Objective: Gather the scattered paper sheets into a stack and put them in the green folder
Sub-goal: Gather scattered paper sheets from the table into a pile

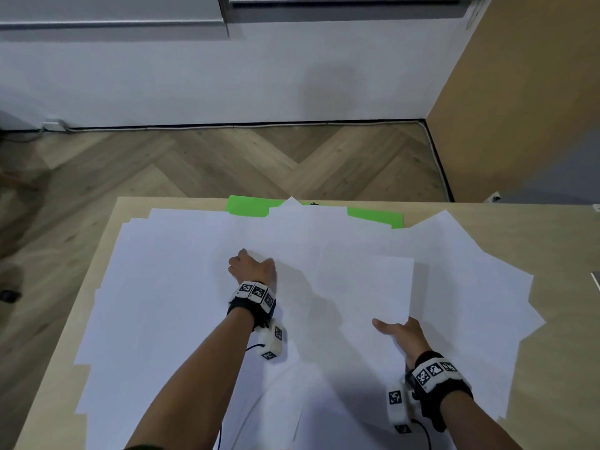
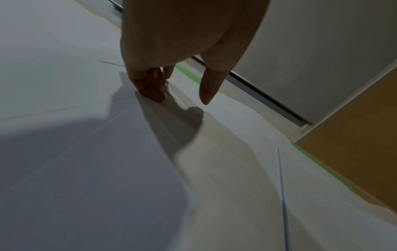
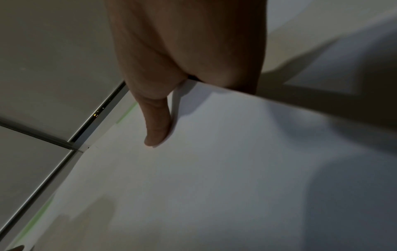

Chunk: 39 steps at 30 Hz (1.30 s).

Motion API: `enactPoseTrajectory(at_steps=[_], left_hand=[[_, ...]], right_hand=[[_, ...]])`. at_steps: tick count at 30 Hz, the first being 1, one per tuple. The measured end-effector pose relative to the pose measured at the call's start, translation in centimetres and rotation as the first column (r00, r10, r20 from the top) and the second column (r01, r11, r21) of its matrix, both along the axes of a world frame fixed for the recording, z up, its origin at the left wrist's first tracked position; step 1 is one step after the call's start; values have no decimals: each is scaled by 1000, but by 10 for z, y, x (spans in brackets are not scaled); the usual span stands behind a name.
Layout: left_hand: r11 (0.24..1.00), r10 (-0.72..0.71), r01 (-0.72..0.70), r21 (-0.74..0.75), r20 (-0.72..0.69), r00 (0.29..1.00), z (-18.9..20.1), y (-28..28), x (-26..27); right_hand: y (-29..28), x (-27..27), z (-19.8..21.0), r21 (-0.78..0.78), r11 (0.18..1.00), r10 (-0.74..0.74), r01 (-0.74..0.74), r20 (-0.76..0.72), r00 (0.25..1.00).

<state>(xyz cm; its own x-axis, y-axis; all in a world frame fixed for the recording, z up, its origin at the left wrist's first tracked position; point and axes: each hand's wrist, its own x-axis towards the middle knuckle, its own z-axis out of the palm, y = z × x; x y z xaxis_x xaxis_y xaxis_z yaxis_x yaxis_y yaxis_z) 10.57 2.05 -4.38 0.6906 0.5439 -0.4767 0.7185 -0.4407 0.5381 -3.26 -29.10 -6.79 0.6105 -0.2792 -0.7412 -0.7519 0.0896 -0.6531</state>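
Many paper sheets (image 1: 181,287) cover wooden table (image 1: 552,254) above herringbone floor (image 1: 227,160).

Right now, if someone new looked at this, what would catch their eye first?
White paper sheets sprawl in overlapping layers over most of the wooden table. A bright green folder peeks out from under them at the far edge. The left hand presses its fingertips on the papers mid-table, while the right hand grips a lifted sheet.

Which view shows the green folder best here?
The head view: the green folder lies at the table's far edge, mostly buried under paper sheets, with two green patches showing. The left wrist view catches only thin green slivers past the fingers; the right wrist view shows only faint green streaks.
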Motion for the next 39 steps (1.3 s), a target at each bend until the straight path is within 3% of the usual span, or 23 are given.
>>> enactPoseTrajectory(at_steps=[6, 13, 16, 19, 24, 28, 31, 39], left_hand=[[997, -24, 26, 77, -29, 999, -6, 4, 16], [990, -108, 101, 99, 68, 992, -22, 9, 12], [936, -264, 240, 259, 64, 962, -21, 5, 9], [835, -435, 398, 380, 14, 900, -18, 8, 23], [687, -631, 638, 348, -151, 761, -17, 27, 61], [594, -699, 697, 402, -170, 694, -8, 31, 74], [570, -710, 705, 422, -179, 681, -4, 30, 80], [598, -707, 692, 405, -141, 693, -9, 30, 87]], right_hand=[[-1, -3, -11, -14, 1000, -8, 9, 17, 1000], [-2, -2, -9, -26, 1000, 12, -12, 8, 1000], [-3, -1, -7, -19, 1000, 8, -8, 7, 1000], [-4, -3, -9, -21, 1000, 4, -3, 17, 1000], [-3, -4, -5, -1, 1000, -4, 4, 21, 1000], [-2, -5, -7, 13, 1000, 0, -1, 32, 999], [-3, -5, -7, 21, 1000, 6, -7, 21, 1000], [-1, -5, 2, -2, 1000, 11, -11, 47, 999]])
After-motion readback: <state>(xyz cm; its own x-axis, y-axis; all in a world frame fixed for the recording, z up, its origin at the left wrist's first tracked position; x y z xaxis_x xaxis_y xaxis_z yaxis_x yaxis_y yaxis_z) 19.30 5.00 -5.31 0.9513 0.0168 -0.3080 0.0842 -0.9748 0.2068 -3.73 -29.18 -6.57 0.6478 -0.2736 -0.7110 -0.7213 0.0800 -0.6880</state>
